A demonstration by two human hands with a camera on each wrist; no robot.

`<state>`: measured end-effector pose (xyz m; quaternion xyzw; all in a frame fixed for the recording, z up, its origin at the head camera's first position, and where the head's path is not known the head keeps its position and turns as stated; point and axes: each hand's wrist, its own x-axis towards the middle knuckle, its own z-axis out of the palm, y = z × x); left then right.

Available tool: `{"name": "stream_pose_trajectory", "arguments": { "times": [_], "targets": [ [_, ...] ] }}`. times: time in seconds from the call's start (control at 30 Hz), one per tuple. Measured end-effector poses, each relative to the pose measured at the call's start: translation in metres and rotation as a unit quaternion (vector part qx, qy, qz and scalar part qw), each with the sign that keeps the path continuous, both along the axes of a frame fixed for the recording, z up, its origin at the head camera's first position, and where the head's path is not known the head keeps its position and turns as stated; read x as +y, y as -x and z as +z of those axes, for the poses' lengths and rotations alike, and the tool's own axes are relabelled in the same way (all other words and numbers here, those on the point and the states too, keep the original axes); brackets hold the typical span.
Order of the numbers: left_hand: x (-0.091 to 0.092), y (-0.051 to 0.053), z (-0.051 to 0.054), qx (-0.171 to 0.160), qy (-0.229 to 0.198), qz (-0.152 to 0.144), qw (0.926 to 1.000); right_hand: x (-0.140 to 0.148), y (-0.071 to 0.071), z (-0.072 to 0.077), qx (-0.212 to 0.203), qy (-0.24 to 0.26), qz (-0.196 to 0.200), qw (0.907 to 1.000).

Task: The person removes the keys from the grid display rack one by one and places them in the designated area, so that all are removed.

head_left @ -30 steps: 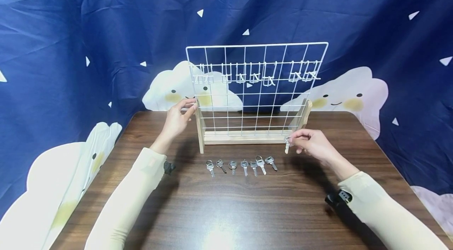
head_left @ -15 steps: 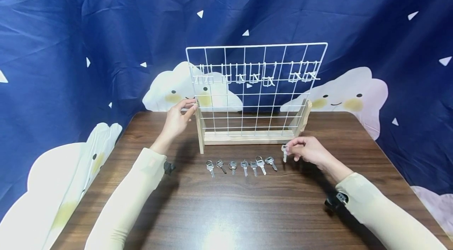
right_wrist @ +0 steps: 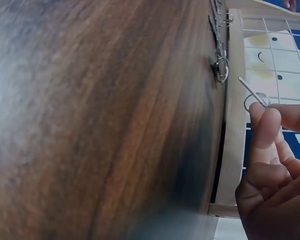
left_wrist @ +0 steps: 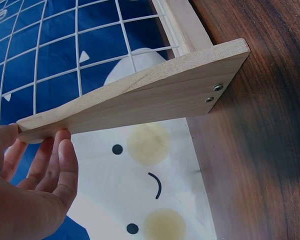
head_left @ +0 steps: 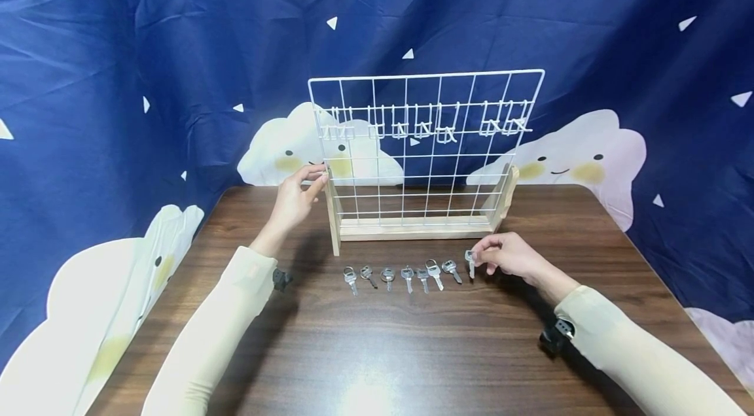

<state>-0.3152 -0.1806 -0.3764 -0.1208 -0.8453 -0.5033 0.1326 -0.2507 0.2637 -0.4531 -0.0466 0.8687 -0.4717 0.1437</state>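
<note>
My left hand [head_left: 294,199] grips the upper end of the left wooden upright [left_wrist: 140,100] of a white wire grid rack [head_left: 427,156], thumb and fingertips about its tip. My right hand [head_left: 508,254] pinches a silver key [head_left: 470,260] by its head, low over the table, in front of the rack's right foot. In the right wrist view, the key [right_wrist: 252,91] points away from thumb and fingertip, and a split ring [right_wrist: 262,98] hangs at its head. Just left of it lies the nearest key [head_left: 451,270] of a row of several keys, some with rings.
White wire hooks [head_left: 424,128] hang in a line on the grid's upper part. A light wooden base bar [head_left: 412,230] joins the uprights on the brown wood table [head_left: 377,331]. Behind stands a dark blue curtain [head_left: 377,10] with clouds and triangles.
My right hand has moved down and slightly left with the key, from beside the rack's right foot to the right end of the key row. My left hand has stayed put.
</note>
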Motion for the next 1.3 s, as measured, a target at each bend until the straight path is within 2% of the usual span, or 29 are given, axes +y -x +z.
{"name": "stream_pose_trajectory", "arguments": {
  "times": [0.33, 0.53, 0.7, 0.83, 1.0, 1.3],
  "targets": [
    [0.000, -0.001, -0.001, 0.001, 0.004, 0.004, 1.0000, -0.007, 0.000, -0.009, -0.020, -0.006, 0.028, 0.9994],
    [0.000, -0.001, 0.000, 0.002, 0.014, 0.008, 0.9999, -0.009, -0.001, -0.013, -0.027, -0.011, 0.029, 0.9992],
    [0.000, -0.001, 0.000, 0.000, 0.009, 0.004, 0.9999, -0.009, -0.001, -0.016, -0.010, -0.005, 0.035, 0.9993],
    [0.000, -0.001, 0.000, 0.000, 0.010, 0.006, 0.9999, -0.009, -0.001, -0.019, 0.010, -0.028, 0.040, 0.9988],
    [0.000, -0.001, 0.000, 0.005, 0.010, 0.009, 0.9999, -0.008, 0.000, -0.021, 0.018, -0.055, 0.032, 0.9978],
    [0.000, -0.002, 0.000, 0.023, 0.022, 0.014, 0.9994, -0.008, 0.000, -0.019, 0.032, -0.064, 0.025, 0.9971]
  ]
}}
